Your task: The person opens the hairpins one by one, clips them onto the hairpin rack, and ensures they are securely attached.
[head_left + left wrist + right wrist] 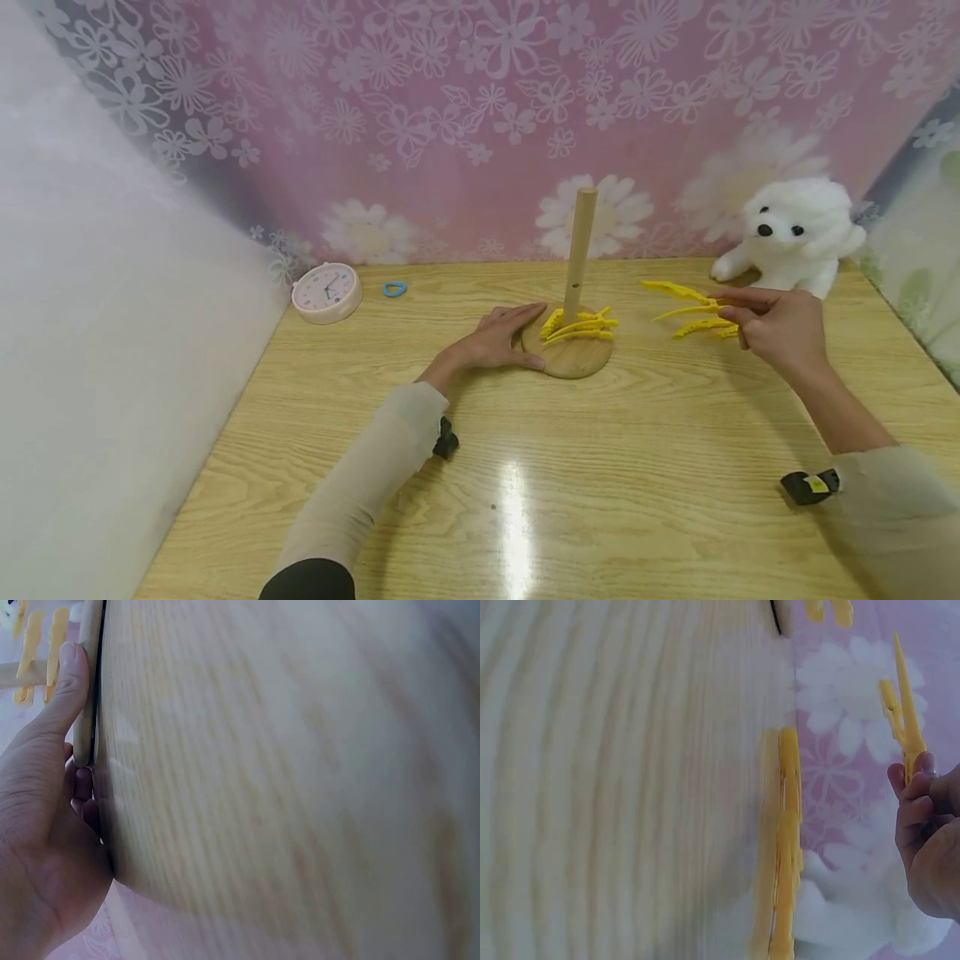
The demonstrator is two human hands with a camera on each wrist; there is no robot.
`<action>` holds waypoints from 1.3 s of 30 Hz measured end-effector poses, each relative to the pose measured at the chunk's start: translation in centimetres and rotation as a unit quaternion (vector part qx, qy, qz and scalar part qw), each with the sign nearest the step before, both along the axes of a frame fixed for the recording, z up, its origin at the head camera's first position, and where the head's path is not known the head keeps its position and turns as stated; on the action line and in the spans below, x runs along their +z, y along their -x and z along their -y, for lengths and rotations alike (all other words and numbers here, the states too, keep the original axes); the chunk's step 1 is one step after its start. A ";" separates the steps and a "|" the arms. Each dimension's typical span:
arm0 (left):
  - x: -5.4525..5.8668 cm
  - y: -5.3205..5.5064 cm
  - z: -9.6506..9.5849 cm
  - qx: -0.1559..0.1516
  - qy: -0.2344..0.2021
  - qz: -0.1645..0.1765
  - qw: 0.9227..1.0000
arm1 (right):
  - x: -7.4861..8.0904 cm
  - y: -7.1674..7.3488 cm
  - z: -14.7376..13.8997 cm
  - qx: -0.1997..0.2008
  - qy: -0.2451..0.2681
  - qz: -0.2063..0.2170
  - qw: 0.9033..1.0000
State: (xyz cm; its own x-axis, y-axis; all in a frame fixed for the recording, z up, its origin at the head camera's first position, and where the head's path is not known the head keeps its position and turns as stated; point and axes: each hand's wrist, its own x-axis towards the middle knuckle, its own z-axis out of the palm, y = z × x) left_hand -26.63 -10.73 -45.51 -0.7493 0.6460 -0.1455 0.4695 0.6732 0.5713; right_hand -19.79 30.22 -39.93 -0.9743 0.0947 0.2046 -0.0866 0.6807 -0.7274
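My left hand (504,337) grips the left rim of a wooden stand's round base (573,362), thumb in front and fingers behind; the left wrist view shows the thumb (69,682) along that rim. An upright wooden post (581,250) rises from the base. Around its foot sit several yellow alligator hair clips (581,331). To the right, my right hand (783,325) pinches another yellow hair clip (678,292) by its tail, raised above the tabletop with its jaws spread. Below it, more yellow hair clips (786,847) lie on the table.
A white plush dog (798,233) sits at the back right of the wooden table (600,500). Toward the back left are a pink round alarm clock (327,293) and a small blue ring-like piece (394,289). Behind the table hangs a pink flowered curtain (450,167).
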 end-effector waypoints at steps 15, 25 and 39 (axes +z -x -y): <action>-0.2 0.2 0.1 -0.002 0.002 0.007 1.000 | 0.1 1.5 4.7 0.034 0.033 -0.025 0.999; -0.3 0.2 0.0 0.005 0.000 0.004 1.000 | -0.6 2.8 7.7 0.047 0.059 -0.029 0.997; -0.2 0.2 0.0 0.003 -0.006 0.009 1.000 | -1.0 3.4 10.8 0.095 0.071 -0.017 0.993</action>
State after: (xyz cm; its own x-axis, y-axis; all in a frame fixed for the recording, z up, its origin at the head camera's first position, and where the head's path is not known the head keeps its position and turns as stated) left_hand -26.83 -10.78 -45.74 -0.7505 0.6436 -0.1505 0.4554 0.6685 0.5879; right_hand -23.22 19.44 -40.94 -0.9699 -0.0598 0.2361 -0.2303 0.5397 -0.8097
